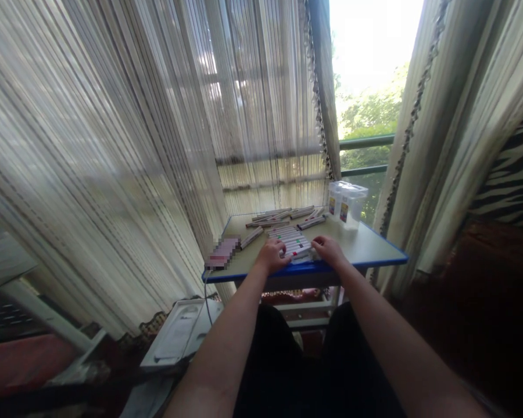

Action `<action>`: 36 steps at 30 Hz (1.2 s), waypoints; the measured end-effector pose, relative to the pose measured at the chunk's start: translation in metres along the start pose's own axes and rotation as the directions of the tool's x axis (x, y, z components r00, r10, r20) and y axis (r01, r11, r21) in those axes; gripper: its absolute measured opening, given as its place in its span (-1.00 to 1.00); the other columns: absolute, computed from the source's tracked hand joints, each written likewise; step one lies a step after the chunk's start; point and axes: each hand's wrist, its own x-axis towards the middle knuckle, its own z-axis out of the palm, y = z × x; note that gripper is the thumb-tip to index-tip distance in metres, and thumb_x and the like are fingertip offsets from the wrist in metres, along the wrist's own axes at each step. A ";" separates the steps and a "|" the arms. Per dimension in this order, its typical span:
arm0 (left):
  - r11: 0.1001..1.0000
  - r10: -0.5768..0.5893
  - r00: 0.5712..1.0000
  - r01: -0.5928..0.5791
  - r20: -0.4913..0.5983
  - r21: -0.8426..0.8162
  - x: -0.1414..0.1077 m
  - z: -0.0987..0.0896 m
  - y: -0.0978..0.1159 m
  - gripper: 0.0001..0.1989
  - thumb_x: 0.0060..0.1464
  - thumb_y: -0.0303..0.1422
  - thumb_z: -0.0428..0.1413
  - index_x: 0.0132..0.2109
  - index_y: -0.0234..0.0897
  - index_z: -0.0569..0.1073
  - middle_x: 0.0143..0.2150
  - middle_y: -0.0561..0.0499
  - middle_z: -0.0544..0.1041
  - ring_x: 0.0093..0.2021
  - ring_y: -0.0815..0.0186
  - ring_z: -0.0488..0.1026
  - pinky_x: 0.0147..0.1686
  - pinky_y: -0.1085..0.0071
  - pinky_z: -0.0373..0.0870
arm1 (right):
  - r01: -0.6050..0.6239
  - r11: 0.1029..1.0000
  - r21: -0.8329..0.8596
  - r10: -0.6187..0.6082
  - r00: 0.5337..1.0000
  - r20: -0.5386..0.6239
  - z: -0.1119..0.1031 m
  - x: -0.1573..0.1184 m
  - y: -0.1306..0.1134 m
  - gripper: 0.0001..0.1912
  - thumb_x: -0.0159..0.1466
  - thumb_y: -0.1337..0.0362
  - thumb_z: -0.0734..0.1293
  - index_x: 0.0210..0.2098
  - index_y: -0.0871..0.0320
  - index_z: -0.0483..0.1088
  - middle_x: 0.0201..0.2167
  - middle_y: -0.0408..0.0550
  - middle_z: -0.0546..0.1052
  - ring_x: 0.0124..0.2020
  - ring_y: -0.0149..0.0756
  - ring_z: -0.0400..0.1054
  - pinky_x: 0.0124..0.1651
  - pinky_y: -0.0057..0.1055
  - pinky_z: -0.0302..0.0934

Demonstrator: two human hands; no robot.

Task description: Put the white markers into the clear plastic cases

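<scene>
Side by side on the small table lies a row of white markers (290, 235) with coloured bands. My left hand (271, 255) is at the row's near left end, thumb and fingers closed about the end of the nearest marker (300, 253), which has a red band. At the right end of the row is my right hand (328, 249), its fingers bent and close together; what they hold is too small to make out. A whitish, see-through piece (314, 255) shows just under the right fingers.
Several loose markers (270, 217) lie scattered behind the row. Clear plastic containers (352, 209) stand at the back right. A blurred pink device (224, 253) with a cable sits at the table's left edge. The table (375, 252) has a blue rim; curtains (265, 116) hang behind.
</scene>
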 end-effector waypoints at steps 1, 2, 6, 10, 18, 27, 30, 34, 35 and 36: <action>1.000 0.008 1.000 -0.008 0.000 0.005 0.000 0.001 0.000 -0.83 -0.07 -0.22 0.17 -0.39 -0.24 0.47 -0.16 -0.06 0.49 -0.04 0.17 0.36 0.02 0.25 0.29 | -0.010 1.000 -0.002 0.010 1.000 0.009 -0.001 0.000 0.000 -0.76 0.13 0.21 0.25 -0.40 0.19 0.51 -0.38 0.01 0.56 -0.35 -0.28 0.38 -0.22 -0.39 0.20; 1.000 0.018 1.000 -0.018 0.000 0.011 0.001 0.001 0.000 -0.82 -0.06 -0.21 0.16 -0.38 -0.24 0.47 -0.16 -0.07 0.50 -0.04 0.17 0.36 0.02 0.26 0.29 | -0.021 1.000 -0.005 0.021 1.000 0.017 -0.001 0.000 0.000 -0.75 0.14 0.20 0.25 -0.39 0.20 0.51 -0.38 0.02 0.56 -0.34 -0.27 0.38 -0.23 -0.40 0.20; 0.999 0.038 0.999 -0.039 0.014 0.030 0.003 0.004 0.000 -0.82 -0.02 -0.22 0.13 -0.35 -0.24 0.50 -0.17 -0.07 0.51 -0.06 0.19 0.38 0.00 0.27 0.29 | -0.071 0.997 -0.016 0.072 0.997 0.036 -0.003 0.002 0.002 -0.72 0.18 0.20 0.23 -0.37 0.22 0.53 -0.36 0.06 0.57 -0.31 -0.24 0.39 -0.22 -0.39 0.18; 0.998 0.054 0.999 -0.054 0.003 0.029 0.004 0.007 0.000 -0.81 0.04 -0.23 0.09 -0.31 -0.24 0.52 -0.17 -0.07 0.51 -0.07 0.21 0.40 0.01 0.29 0.29 | -0.119 0.993 -0.013 0.119 0.992 0.034 -0.006 0.004 0.007 -0.69 0.19 0.19 0.22 -0.36 0.23 0.54 -0.37 0.06 0.57 -0.30 -0.24 0.39 -0.21 -0.40 0.17; 0.997 0.071 0.997 -0.071 -0.032 0.019 0.004 0.011 -0.002 -0.78 0.11 -0.25 0.02 -0.33 -0.27 0.49 -0.23 -0.08 0.52 -0.12 0.21 0.40 -0.03 0.30 0.31 | -0.113 0.987 0.118 0.109 0.993 0.041 -0.010 -0.002 0.009 -0.63 0.19 0.11 0.21 -0.28 0.27 0.52 -0.41 0.02 0.56 -0.41 -0.31 0.36 -0.33 -0.43 0.19; 0.997 0.064 0.998 -0.063 -0.008 0.040 0.001 0.003 0.004 -0.90 -0.04 -0.42 0.07 -0.48 -0.25 0.40 -0.32 -0.07 0.50 -0.18 0.22 0.39 -0.09 0.33 0.33 | -0.027 0.972 0.234 -0.004 0.992 0.128 -0.007 -0.004 0.002 -0.75 0.12 0.19 0.30 -0.31 0.19 0.53 -0.36 -0.03 0.58 -0.34 -0.31 0.40 -0.22 -0.41 0.24; 0.997 0.053 0.999 -0.053 -0.007 0.050 -0.001 0.000 0.005 -0.92 -0.08 -0.42 0.08 -0.50 -0.25 0.38 -0.37 -0.05 0.48 -0.22 0.22 0.38 -0.14 0.34 0.34 | -0.008 0.970 0.243 -0.032 0.986 0.163 -0.006 -0.005 0.000 -0.75 0.11 0.21 0.31 -0.28 0.20 0.53 -0.35 -0.03 0.58 -0.34 -0.32 0.40 -0.23 -0.42 0.25; 0.998 0.038 0.999 -0.038 -0.011 0.056 -0.001 0.000 0.004 -0.92 -0.08 -0.41 0.08 -0.49 -0.27 0.38 -0.38 -0.05 0.47 -0.23 0.22 0.37 -0.17 0.35 0.34 | 0.002 0.976 0.217 -0.040 0.984 0.173 -0.005 -0.005 -0.001 -0.75 0.11 0.21 0.32 -0.27 0.19 0.53 -0.37 -0.05 0.57 -0.38 -0.33 0.39 -0.26 -0.42 0.25; 0.998 0.039 0.999 -0.038 -0.009 0.055 -0.001 0.001 0.003 -0.93 -0.07 -0.41 0.08 -0.48 -0.27 0.40 -0.37 -0.05 0.47 -0.23 0.22 0.37 -0.17 0.35 0.34 | 0.003 0.979 0.204 -0.038 0.985 0.169 -0.005 -0.005 -0.001 -0.75 0.11 0.21 0.32 -0.28 0.19 0.53 -0.38 -0.05 0.57 -0.39 -0.33 0.38 -0.26 -0.42 0.25; 0.998 0.042 0.999 -0.042 -0.005 0.052 0.000 0.002 0.002 -0.94 -0.07 -0.41 0.08 -0.46 -0.27 0.41 -0.36 -0.05 0.47 -0.22 0.23 0.38 -0.17 0.34 0.34 | 0.005 0.982 0.191 -0.037 0.986 0.165 -0.005 -0.004 -0.002 -0.76 0.09 0.21 0.34 -0.30 0.19 0.53 -0.39 -0.05 0.56 -0.41 -0.34 0.37 -0.27 -0.41 0.24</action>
